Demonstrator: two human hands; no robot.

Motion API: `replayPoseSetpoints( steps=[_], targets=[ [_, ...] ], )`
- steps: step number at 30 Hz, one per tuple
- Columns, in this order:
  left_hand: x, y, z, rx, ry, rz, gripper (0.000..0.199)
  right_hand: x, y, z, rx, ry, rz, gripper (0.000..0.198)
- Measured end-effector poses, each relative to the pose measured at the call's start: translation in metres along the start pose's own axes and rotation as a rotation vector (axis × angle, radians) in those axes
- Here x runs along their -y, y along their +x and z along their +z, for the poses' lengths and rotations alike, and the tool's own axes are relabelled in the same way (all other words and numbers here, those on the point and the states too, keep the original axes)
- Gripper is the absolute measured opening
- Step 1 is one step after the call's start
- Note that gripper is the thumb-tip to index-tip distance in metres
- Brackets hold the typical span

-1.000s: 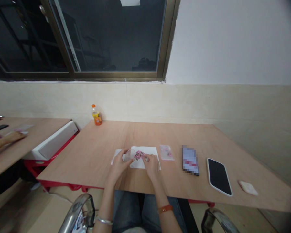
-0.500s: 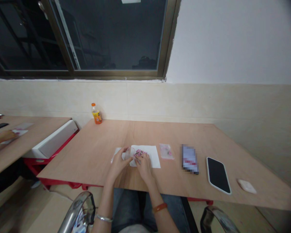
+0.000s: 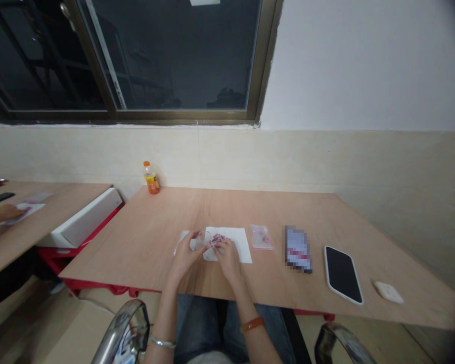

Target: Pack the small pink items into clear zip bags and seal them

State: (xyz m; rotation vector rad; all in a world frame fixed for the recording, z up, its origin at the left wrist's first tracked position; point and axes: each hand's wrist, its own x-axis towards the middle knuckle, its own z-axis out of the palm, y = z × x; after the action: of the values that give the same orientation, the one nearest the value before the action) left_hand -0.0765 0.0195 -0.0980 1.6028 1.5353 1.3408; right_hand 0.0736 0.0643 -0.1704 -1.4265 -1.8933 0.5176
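My left hand [image 3: 186,253] is closed around a small clear plastic cup [image 3: 202,239], which it holds tilted above the left side of a white sheet of paper [image 3: 242,247]. A pile of small pink and dark beads [image 3: 219,238] lies on the paper beside the cup's mouth. My right hand [image 3: 228,257] is at the near edge of the pile, its fingertips pinched together close to the cup's rim. Whatever is between those fingertips is too small to make out. A clear zip bag [image 3: 261,237] with a few pink pieces lies right of the paper.
Further right are a blurred phone [image 3: 298,249], a white-edged tablet [image 3: 343,274] and a whitish flat object [image 3: 389,292]. An orange drink bottle [image 3: 151,178] stands at the table's back left. Another person's hand [image 3: 13,212] works over paper on the neighbouring table.
My right hand has shifted slightly right and its fingers have changed position at the beads. My left hand keeps the cup in nearly the same place. The other person's hand has moved a little.
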Motion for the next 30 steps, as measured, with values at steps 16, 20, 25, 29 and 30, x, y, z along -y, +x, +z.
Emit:
replayPoseSetpoints(
  steps=[16,20,25,29,30],
  targets=[
    [-0.002,0.0,-0.001,0.007,0.035,0.016,0.036,-0.004,0.003,-0.003,-0.104,0.195,0.029,0.019],
    [0.0,0.0,0.0,0.002,0.05,0.0,0.037,0.01,0.009,-0.017,-0.239,0.434,0.099,0.022],
    [-0.005,0.0,0.008,0.025,0.08,0.008,0.037,0.04,0.01,-0.042,-0.305,0.532,0.033,0.023],
    [-0.009,-0.002,0.017,0.02,0.079,0.036,0.039,0.054,0.005,-0.051,-0.23,0.479,-0.062,0.017],
    [-0.01,-0.002,0.019,0.012,0.07,0.048,0.038,0.055,0.004,-0.053,-0.206,0.463,-0.074,0.016]
  ],
)
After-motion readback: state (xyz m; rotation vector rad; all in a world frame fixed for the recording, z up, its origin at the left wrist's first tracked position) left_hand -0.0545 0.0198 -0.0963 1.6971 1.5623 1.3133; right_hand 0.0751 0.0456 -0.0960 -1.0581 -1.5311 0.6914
